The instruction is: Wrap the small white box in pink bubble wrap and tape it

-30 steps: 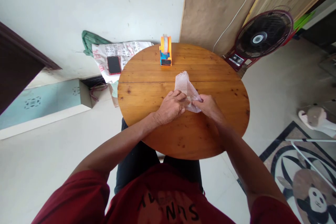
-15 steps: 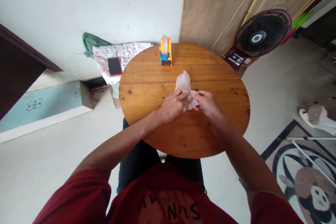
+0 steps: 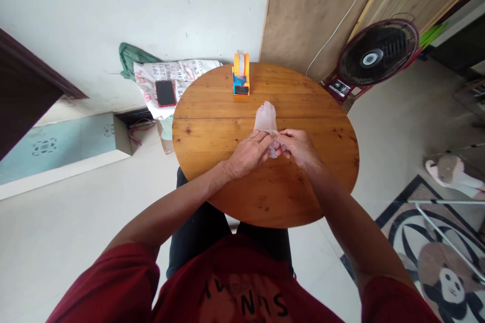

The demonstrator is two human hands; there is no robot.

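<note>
A thin, whitish, see-through plastic wrap (image 3: 265, 117) lies on the round wooden table (image 3: 212, 146), its far end pointing away from me and its near end bunched under my fingers. My left hand (image 3: 252, 151) is closed on the wrap's near left side, fingers bent over it. From the right, my right hand (image 3: 297, 146) pinches the near edge between thumb and fingers. Both hands' fingertips nearly meet. Whether anything lies inside the wrap, I cannot tell. Beyond it stands an orange and blue tape dispenser (image 3: 241, 74) with a roll of clear tape.
Left of the table, a dark phone with a red edge (image 3: 165, 93) rests on a printed white sack (image 3: 146, 78). A green bag (image 3: 136, 58) is behind it. To the right stands a fan (image 3: 373, 58). A white wall is close behind the table.
The wrap's far end looks flatter and straighter. My left fingers have stretched further over it, and my right hand has shifted slightly, covering more of the bunched near end.
</note>
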